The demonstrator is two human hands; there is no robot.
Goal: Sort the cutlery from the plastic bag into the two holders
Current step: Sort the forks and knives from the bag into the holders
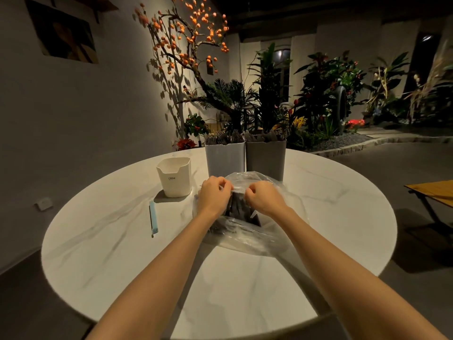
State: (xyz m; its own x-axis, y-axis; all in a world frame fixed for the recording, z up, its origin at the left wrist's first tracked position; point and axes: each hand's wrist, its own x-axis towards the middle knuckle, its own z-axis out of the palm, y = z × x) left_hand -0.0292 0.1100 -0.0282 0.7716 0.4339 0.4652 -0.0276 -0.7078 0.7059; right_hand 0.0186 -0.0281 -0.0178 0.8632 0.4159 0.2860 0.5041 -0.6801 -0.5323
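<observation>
A clear plastic bag [247, 238] lies in the middle of the round white table [122, 241], with dark cutlery [239, 211] inside it. My left hand [213, 195] and my right hand [263, 198] both pinch the bag's top edge, close together, fingers curled. Behind the bag stand two tall holders side by side: a white holder [225, 159] on the left and a grey holder [266, 159] on the right. Both hold dark cutlery whose tops stick out.
A small white cup-like container [174, 177] marked with letters stands left of the bag. A light blue wrapped stick [153, 218] lies on the table nearer the left. Plants line the far wall. A wooden folding table [434, 192] stands off to the right.
</observation>
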